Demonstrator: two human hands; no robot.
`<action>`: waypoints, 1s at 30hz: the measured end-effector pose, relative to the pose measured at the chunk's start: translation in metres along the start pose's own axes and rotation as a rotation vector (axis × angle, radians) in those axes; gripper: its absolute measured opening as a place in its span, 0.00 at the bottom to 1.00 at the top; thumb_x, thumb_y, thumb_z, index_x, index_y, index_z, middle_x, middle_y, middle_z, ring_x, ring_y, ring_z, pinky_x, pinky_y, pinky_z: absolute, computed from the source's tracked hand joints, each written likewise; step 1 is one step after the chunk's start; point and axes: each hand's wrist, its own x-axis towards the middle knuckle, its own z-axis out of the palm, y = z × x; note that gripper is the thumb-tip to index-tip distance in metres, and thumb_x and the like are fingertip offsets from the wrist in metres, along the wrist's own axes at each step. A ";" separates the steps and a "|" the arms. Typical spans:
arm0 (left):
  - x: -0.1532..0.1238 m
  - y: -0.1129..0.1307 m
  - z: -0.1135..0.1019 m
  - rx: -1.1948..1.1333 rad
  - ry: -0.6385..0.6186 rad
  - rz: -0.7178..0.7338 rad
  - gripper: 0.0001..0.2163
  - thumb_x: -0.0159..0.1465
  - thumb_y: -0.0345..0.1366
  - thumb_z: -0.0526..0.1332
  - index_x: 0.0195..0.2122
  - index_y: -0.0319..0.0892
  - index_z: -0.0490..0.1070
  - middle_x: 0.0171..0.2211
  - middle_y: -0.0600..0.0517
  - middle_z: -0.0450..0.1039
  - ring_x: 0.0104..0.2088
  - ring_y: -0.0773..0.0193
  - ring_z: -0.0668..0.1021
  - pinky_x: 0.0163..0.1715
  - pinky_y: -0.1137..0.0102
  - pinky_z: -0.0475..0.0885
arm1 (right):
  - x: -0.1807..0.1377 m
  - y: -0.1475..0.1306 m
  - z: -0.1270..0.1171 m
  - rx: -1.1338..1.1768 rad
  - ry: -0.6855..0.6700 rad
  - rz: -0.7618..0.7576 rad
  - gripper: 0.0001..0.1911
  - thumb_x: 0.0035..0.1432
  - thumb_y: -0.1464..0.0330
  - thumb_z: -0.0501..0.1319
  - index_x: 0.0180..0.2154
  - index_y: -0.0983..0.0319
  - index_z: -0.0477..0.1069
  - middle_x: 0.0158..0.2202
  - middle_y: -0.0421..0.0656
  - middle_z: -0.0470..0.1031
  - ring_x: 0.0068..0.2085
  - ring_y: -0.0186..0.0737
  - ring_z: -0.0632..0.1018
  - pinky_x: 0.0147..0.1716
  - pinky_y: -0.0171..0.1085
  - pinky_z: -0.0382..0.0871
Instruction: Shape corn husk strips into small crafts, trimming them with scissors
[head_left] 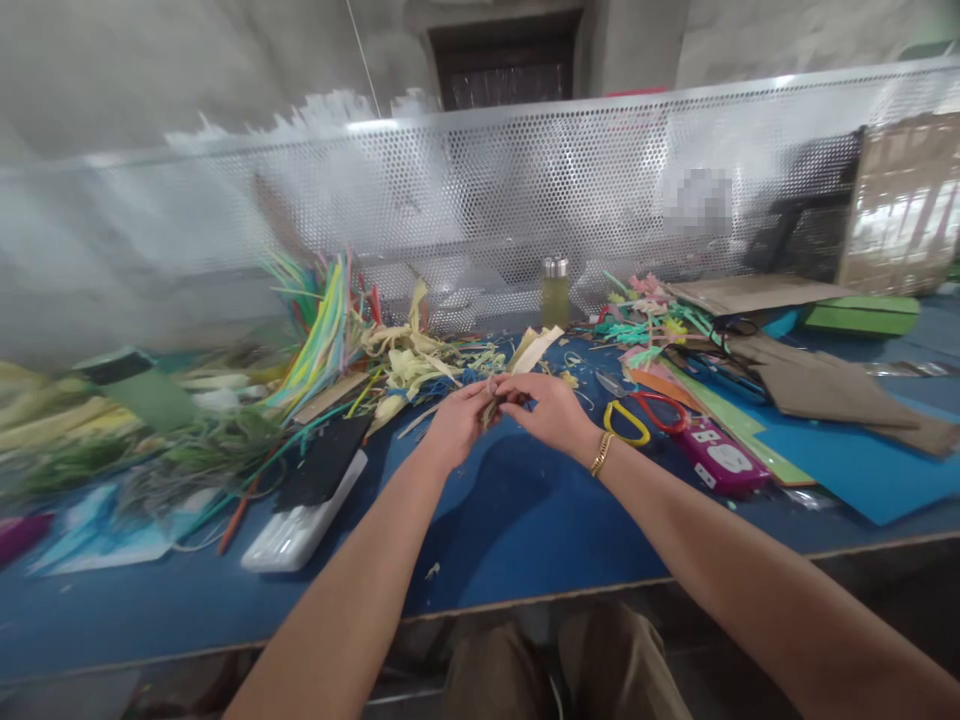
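Note:
My left hand (459, 418) and my right hand (553, 408) meet above the blue tabletop (525, 520), fingers pinched together. Between them is a pale husk strip (534, 350), its broad light end sticking up past my fingers; the lower part is mostly hidden by them. A gold bracelet (601, 453) circles my right wrist. Just beyond my left hand lies a heap of pale yellow dry husk pieces (411, 368). Yellow-and-red-handled scissors (628, 422) lie to the right of my right hand.
Left are bundled coloured stems (324, 330), a black-topped white case (300, 535) and green fibres (217, 440). On the right are a purple box (720, 458), blue sheets (862, 460) and brown cardboard (832, 390). A jar (555, 295) stands before the perforated metal panel (495, 190).

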 end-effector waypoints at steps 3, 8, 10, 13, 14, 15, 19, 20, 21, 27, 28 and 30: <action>0.001 -0.002 0.001 0.047 0.003 -0.007 0.10 0.51 0.40 0.68 0.31 0.40 0.76 0.28 0.52 0.73 0.26 0.70 0.71 0.29 0.74 0.67 | 0.000 0.000 0.002 -0.035 -0.029 0.009 0.09 0.51 0.74 0.63 0.36 0.59 0.75 0.35 0.41 0.78 0.33 0.34 0.75 0.38 0.34 0.66; 0.004 -0.005 -0.004 0.243 0.014 0.025 0.11 0.51 0.42 0.65 0.27 0.39 0.76 0.23 0.53 0.70 0.24 0.69 0.69 0.26 0.73 0.65 | 0.001 0.001 -0.001 -0.052 -0.064 -0.013 0.05 0.52 0.75 0.63 0.30 0.60 0.76 0.30 0.40 0.76 0.34 0.34 0.74 0.38 0.33 0.64; 0.005 -0.006 -0.007 0.341 0.012 0.041 0.11 0.51 0.43 0.66 0.27 0.38 0.77 0.21 0.53 0.69 0.22 0.70 0.67 0.25 0.73 0.62 | 0.002 0.001 -0.003 -0.002 -0.085 -0.009 0.04 0.52 0.74 0.63 0.29 0.61 0.76 0.29 0.40 0.76 0.34 0.33 0.73 0.37 0.33 0.64; 0.007 -0.006 -0.014 0.402 0.001 0.047 0.12 0.48 0.40 0.67 0.31 0.38 0.79 0.23 0.52 0.72 0.22 0.70 0.67 0.24 0.74 0.60 | 0.003 0.001 -0.005 0.138 -0.169 0.036 0.03 0.52 0.73 0.63 0.28 0.61 0.74 0.29 0.39 0.74 0.32 0.32 0.73 0.35 0.32 0.64; 0.008 -0.006 -0.016 0.410 0.000 0.048 0.12 0.48 0.40 0.68 0.32 0.38 0.79 0.24 0.51 0.73 0.22 0.71 0.66 0.24 0.74 0.60 | 0.003 0.001 -0.005 0.198 -0.197 0.079 0.02 0.52 0.73 0.62 0.28 0.62 0.73 0.28 0.39 0.74 0.31 0.32 0.72 0.34 0.32 0.64; 0.009 -0.006 -0.018 0.421 0.000 0.052 0.13 0.49 0.39 0.68 0.33 0.39 0.79 0.25 0.51 0.74 0.21 0.71 0.66 0.24 0.74 0.60 | 0.003 0.000 -0.005 0.268 -0.211 0.147 0.02 0.52 0.72 0.62 0.28 0.62 0.72 0.27 0.38 0.73 0.30 0.31 0.71 0.33 0.32 0.64; 0.011 -0.005 -0.023 0.488 0.017 0.089 0.13 0.50 0.38 0.66 0.37 0.40 0.79 0.27 0.51 0.76 0.23 0.69 0.69 0.24 0.73 0.61 | 0.004 -0.003 -0.003 0.634 -0.155 0.553 0.06 0.55 0.69 0.58 0.28 0.62 0.63 0.24 0.36 0.68 0.24 0.29 0.69 0.26 0.31 0.65; 0.011 -0.005 -0.024 0.506 0.026 0.103 0.13 0.51 0.38 0.66 0.38 0.40 0.79 0.27 0.51 0.76 0.23 0.68 0.70 0.25 0.73 0.62 | 0.004 -0.003 -0.002 0.691 -0.129 0.631 0.06 0.56 0.69 0.57 0.28 0.62 0.62 0.23 0.36 0.67 0.23 0.28 0.68 0.25 0.30 0.65; 0.011 -0.005 -0.023 0.526 0.033 0.120 0.13 0.52 0.38 0.65 0.39 0.40 0.79 0.28 0.50 0.76 0.24 0.67 0.71 0.25 0.73 0.63 | 0.004 -0.004 -0.001 0.716 -0.108 0.689 0.07 0.56 0.69 0.57 0.28 0.62 0.61 0.23 0.36 0.67 0.22 0.28 0.68 0.24 0.30 0.65; 0.009 -0.002 -0.016 0.732 0.096 0.301 0.10 0.55 0.36 0.63 0.38 0.44 0.80 0.35 0.50 0.79 0.34 0.60 0.76 0.37 0.68 0.70 | 0.001 -0.001 0.005 0.638 -0.054 0.890 0.13 0.56 0.59 0.60 0.28 0.61 0.63 0.21 0.36 0.65 0.19 0.28 0.65 0.20 0.31 0.65; 0.008 -0.002 -0.015 0.770 0.098 0.333 0.10 0.55 0.35 0.63 0.37 0.44 0.80 0.36 0.50 0.79 0.37 0.59 0.77 0.40 0.67 0.70 | 0.001 0.000 0.006 0.617 -0.066 0.895 0.15 0.53 0.57 0.62 0.28 0.61 0.64 0.20 0.35 0.65 0.19 0.28 0.65 0.20 0.31 0.65; 0.008 -0.002 -0.014 0.833 0.094 0.389 0.09 0.56 0.33 0.62 0.36 0.46 0.80 0.38 0.51 0.79 0.40 0.58 0.77 0.44 0.66 0.69 | -0.001 0.002 0.008 0.564 -0.100 0.870 0.17 0.47 0.56 0.67 0.27 0.62 0.67 0.20 0.35 0.65 0.20 0.28 0.65 0.19 0.30 0.63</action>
